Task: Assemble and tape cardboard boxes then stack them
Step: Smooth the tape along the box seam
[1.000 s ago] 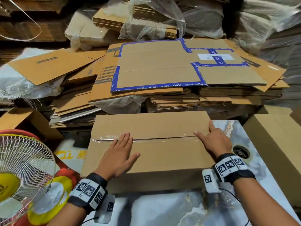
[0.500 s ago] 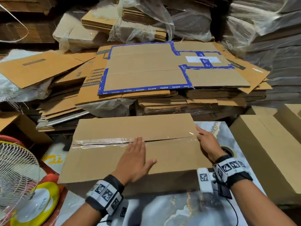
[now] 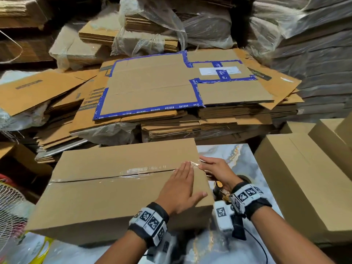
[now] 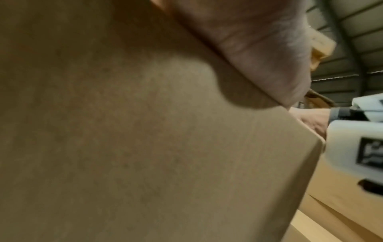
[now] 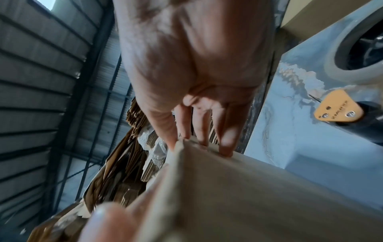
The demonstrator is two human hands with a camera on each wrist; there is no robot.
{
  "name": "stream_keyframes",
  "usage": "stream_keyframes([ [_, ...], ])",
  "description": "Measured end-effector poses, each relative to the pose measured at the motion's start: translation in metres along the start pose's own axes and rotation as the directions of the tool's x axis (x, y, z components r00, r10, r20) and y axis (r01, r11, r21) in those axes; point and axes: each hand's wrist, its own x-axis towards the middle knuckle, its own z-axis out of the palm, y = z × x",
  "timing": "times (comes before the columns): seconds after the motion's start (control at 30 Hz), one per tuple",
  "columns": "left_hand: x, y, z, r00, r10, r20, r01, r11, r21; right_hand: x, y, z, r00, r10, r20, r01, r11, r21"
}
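A closed brown cardboard box (image 3: 114, 197) lies on the marbled table (image 3: 234, 159), with clear tape (image 3: 137, 171) running along its top seam. My left hand (image 3: 181, 183) rests flat on the box top at the right end of that seam, fingers straight. In the left wrist view its palm (image 4: 259, 49) lies against the cardboard (image 4: 145, 147). My right hand (image 3: 215, 168) is at the box's right end. Its straight fingers (image 5: 225, 144) press down over the top edge of the box (image 5: 248, 196). A yellow and black tape dispenser (image 5: 339, 109) lies on the table behind my right hand.
Assembled boxes (image 3: 297, 187) stand close on the right. Piles of flattened cardboard (image 3: 171, 88), some wrapped in plastic, fill the space behind the table. A wire-guard fan (image 3: 9, 212) sits at the lower left.
My left hand has slid right along the taped seam to its right end. My right hand has moved from the box top to the box's right end.
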Motion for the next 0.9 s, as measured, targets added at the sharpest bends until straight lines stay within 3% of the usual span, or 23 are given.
stream_keyframes([
  [0.23,0.001,0.004,0.005,0.995,-0.091,-0.028,0.091,0.996,0.009,0.029,0.001,-0.008,0.989,-0.088,-0.119,0.063,0.977,-0.204],
  [0.47,0.005,0.001,0.014,0.992,-0.123,-0.040,0.123,0.992,0.008,0.031,0.010,-0.013,0.986,0.054,0.160,-0.027,0.986,-0.164],
  [0.67,0.007,-0.002,0.013,0.991,-0.131,-0.006,0.131,0.991,0.002,0.049,0.016,-0.003,0.999,-0.016,0.037,0.022,0.984,-0.178],
  [0.9,0.005,0.001,0.013,0.987,-0.160,-0.016,0.160,0.987,-0.027,0.035,0.042,-0.007,0.991,-0.042,0.131,0.051,0.997,-0.062],
])
